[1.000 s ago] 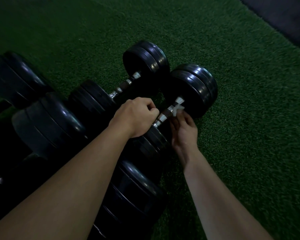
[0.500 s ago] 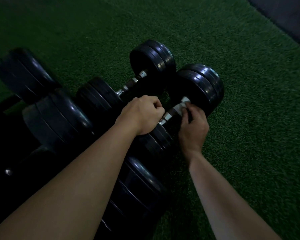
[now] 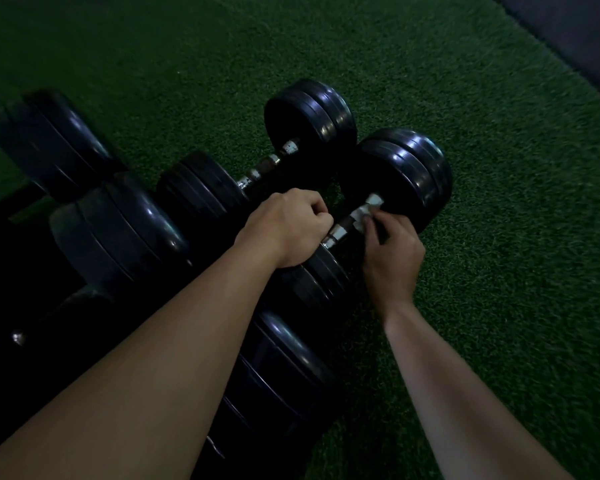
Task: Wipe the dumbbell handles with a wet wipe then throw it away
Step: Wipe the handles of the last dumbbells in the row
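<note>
Dumbbell handle (image 3: 340,231) first: it belongs to the right-hand dumbbell (image 3: 404,174), which lies on the green turf (image 3: 499,254) just beside a second dumbbell (image 3: 309,112). The wet wipe (image 3: 365,212) (a small white scrap in this dim light) sits on the handle close to the far plate, pinched against the bar by the fingers (image 3: 390,221) of the right hand (image 3: 394,252). The left hand (image 3: 286,230) is clenched over the handle's near end, its curled fingers grasping the bar beside the near plate. More black weights (image 3: 118,233) crowd the floor to the left.
</note>
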The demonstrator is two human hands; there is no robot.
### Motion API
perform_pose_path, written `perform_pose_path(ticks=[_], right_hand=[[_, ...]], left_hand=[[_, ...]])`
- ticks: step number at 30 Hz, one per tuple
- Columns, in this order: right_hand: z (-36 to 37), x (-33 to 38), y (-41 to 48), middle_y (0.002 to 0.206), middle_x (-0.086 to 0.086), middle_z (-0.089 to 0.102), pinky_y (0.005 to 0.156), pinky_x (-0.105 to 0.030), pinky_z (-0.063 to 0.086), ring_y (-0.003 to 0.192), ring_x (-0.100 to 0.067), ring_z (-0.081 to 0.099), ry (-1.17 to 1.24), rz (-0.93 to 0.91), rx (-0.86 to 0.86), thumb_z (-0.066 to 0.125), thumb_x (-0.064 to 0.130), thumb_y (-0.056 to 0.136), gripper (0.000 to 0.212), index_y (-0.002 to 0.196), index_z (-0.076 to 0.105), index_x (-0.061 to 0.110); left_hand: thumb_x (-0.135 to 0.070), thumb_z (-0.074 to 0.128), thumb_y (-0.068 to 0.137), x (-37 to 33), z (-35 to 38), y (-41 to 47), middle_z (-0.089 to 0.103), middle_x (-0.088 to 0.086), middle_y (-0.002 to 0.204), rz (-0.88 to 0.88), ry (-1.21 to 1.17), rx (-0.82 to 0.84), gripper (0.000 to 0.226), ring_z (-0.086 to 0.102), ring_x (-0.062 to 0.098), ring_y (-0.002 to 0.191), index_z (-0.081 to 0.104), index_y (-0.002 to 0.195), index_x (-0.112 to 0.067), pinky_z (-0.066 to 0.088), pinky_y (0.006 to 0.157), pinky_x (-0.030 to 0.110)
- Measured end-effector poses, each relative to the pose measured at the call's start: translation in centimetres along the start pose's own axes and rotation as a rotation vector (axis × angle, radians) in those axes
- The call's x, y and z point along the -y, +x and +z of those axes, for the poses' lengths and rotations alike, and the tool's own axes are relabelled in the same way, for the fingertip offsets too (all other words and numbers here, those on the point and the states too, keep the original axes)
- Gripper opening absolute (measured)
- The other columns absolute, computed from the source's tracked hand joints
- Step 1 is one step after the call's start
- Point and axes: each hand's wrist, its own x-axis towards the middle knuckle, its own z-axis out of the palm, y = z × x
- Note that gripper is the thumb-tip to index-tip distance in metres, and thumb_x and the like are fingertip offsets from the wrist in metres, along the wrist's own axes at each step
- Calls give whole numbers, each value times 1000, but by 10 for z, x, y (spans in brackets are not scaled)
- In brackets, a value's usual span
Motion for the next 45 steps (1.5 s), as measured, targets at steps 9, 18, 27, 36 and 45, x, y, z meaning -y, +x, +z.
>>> perform_pose_path(ticks=[9,18,27,36,45], right_hand=[[-11,-11,-31,105,0,66,80,-6,48,91,-4,62,37,-170,181,70,11,89,22,111,74,14],[-8,-2,-19,94,6,65,75,-15,53,85,-3,63,124,-155,332,75,18,85,17,102,77,20],[-19,-1,-23,86,-3,76,77,-36,60,86,-19,73,482,433,547,76,21,84,11,94,77,17],[8,-3,-14,121,-23,66,102,-50,49,109,-34,66,1128,1093,426,65,4,86,40,125,62,0],[-5,-13,-8,102,-16,71,85,-27,58,85,-18,73,1217,1050,554,58,-2,92,24,115,62,-4]], left_hand=[[-38,50,88,2,3,3,66,-14,89,1,8,-20,18,62,11,83,67,91,-34,48,72,31],[-38,51,88,3,3,5,66,-13,85,7,7,-21,18,61,9,79,68,89,-33,43,67,29],[-41,50,87,4,3,5,67,-13,86,4,13,-27,19,62,9,80,67,87,-34,48,70,31],[-39,51,87,3,3,4,68,-12,85,-5,1,-25,18,63,10,81,68,88,-33,51,72,33],[-41,50,86,4,2,6,68,-13,85,-5,0,-28,19,63,11,83,68,89,-34,53,76,34]])
